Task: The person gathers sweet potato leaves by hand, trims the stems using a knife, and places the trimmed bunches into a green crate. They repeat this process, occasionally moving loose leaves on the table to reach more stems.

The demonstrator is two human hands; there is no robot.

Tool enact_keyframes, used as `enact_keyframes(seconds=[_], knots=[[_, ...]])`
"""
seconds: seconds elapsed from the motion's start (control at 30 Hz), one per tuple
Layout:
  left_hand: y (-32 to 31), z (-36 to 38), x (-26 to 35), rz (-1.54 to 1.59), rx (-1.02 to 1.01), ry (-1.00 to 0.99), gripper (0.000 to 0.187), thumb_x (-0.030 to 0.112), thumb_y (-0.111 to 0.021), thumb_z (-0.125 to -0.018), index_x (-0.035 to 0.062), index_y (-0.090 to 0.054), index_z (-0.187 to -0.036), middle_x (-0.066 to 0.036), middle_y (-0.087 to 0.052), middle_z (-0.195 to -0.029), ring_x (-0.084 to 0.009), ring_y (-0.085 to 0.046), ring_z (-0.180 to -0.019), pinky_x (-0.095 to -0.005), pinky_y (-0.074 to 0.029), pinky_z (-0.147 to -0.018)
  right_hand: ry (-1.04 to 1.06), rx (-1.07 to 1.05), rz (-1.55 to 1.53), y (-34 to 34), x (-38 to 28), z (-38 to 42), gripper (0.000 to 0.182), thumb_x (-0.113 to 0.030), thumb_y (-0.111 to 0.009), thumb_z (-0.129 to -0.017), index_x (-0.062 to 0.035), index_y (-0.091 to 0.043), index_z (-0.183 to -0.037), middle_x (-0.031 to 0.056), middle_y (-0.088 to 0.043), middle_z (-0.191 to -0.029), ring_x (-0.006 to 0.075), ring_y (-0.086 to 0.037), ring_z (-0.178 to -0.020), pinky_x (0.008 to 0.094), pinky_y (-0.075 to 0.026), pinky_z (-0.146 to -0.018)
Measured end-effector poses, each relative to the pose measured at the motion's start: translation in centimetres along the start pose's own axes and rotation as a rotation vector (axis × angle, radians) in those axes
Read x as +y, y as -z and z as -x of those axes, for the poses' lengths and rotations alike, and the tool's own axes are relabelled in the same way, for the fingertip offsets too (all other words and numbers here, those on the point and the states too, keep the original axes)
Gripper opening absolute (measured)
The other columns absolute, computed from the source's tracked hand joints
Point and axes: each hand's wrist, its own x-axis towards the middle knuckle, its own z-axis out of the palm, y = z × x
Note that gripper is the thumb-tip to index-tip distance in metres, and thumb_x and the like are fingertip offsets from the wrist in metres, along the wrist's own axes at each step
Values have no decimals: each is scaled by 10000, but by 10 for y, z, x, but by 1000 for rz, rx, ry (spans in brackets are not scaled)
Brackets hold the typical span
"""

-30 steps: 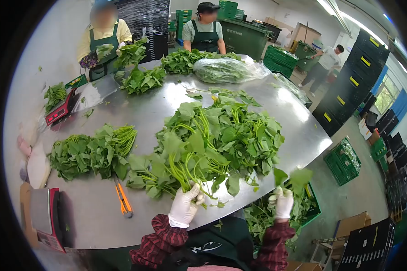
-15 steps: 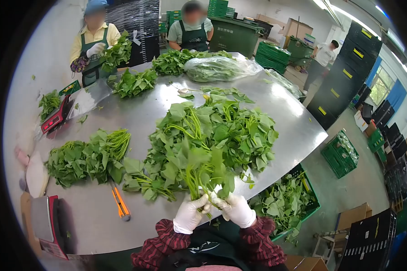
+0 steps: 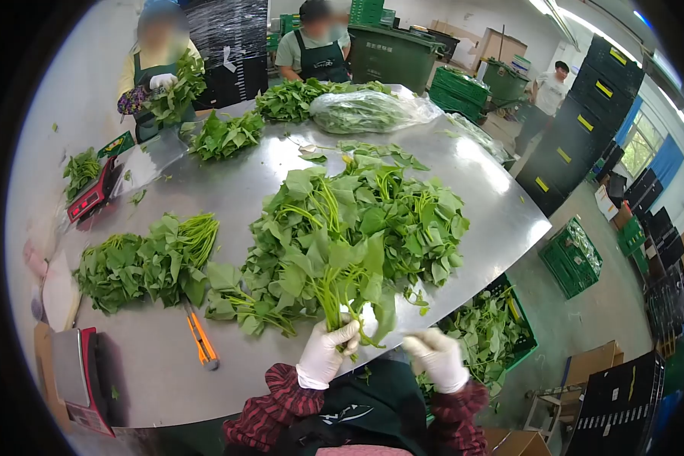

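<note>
My gloved left hand [image 3: 329, 351] is closed around the stems of a small bunch of leafy greens [image 3: 334, 300], just above the table's near edge. The leaves of this bunch point away from me, in front of a large heap of the same greens [image 3: 414, 224]. To the right, apart from the bunch, my gloved right hand [image 3: 439, 359] is slightly blurred with its fingers curled in; anything inside them is hidden. Below and beyond it is a green crate [image 3: 526, 351] holding loose greens. Left of the heap lie stacked bunches of greens [image 3: 140, 270].
An orange box cutter [image 3: 201, 340] lies on the metal table [image 3: 156, 372]. A red scale [image 3: 90, 380] stands at the near left, another scale [image 3: 91, 194] farther back. A bagged pile of greens [image 3: 365, 112] sits at the far side. Two co-workers stand across the table.
My right hand has come away from the bunch and moved right, toward the crate. My left hand keeps its hold. The co-worker at far left has lowered a bunch slightly.
</note>
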Motion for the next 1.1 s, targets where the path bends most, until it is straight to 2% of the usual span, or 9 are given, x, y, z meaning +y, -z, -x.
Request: enact_keyframes(seconds=[0.17,0.33,0.6,0.67,0.73,0.8,0.93,1.03,1.1], knots=[[-6,9,1,-115,-10,25,114,107,-605,-842,4,-578,-885,-5,-474,-629,-85,-402,-525,-203,-278,-470,272,-4,12,-57,-5,-22,317,-196,-692,-811,15,-575,-1017,-17,-560,-653,36,-445,-476,193,-346,-425],[-8,11,4,-248,-51,58,171,125,-598,-842,-22,-577,-927,-16,-494,-638,-89,-425,-526,-211,-294,-483,56,-208,-275,-63,-13,-28,157,-141,-591,-882,0,-525,-907,-31,-503,-608,33,-413,-470,194,-320,-412],[-15,6,-10,-181,26,74,237,219,-555,-903,-14,-584,-932,3,-525,-713,-57,-454,-564,-184,-307,-472,782,484,487,-22,30,-16,182,-191,-606,-861,-18,-578,-914,149,-555,-667,295,-559,-599,350,-462,-571],[-8,8,-1,-193,40,-48,244,234,-541,-913,-7,-569,-940,3,-527,-717,-67,-446,-555,-195,-344,-490,210,595,270,29,56,-20,300,-312,-621,-837,-21,-588,-904,184,-586,-720,336,-591,-678,389,-471,-619],[-4,12,12,-210,120,-172,270,264,-514,-926,-2,-556,-952,11,-502,-681,-76,-421,-548,-216,-330,-503,129,770,950,77,73,-24,346,-317,-688,-776,8,-586,-840,209,-605,-745,352,-603,-661,417,-469,-593],[12,14,28,-107,83,-329,249,256,-487,-939,15,-546,-966,17,-464,-642,-84,-394,-532,-236,-308,-502,-222,625,1097,104,81,-12,407,-379,-681,-764,14,-598,-828,223,-614,-735,388,-596,-654,432,-471,-601],[17,26,49,115,55,-441,262,259,-505,-928,4,-531,-981,3,-440,-616,-105,-382,-536,-252,-311,-533,194,322,584,46,45,-8,419,-392,-646,-804,-14,-609,-981,156,-630,-740,319,-617,-649,371,-494,-603],[21,34,36,238,15,-366,258,271,-499,-927,21,-527,-986,1,-424,-618,-116,-376,-546,-257,-313,-538,101,-125,260,-41,22,2,472,-360,-627,-838,-21,-550,-1158,132,-628,-799,245,-619,-662,313,-501,-621],[20,42,23,293,33,-327,241,272,-501,-926,41,-529,-987,-5,-437,-631,-121,-387,-558,-256,-321,-548,546,-260,450,-85,36,0,412,-327,-609,-861,-29,-539,-1137,95,-600,-711,178,-584,-595,271,-467,-572]])
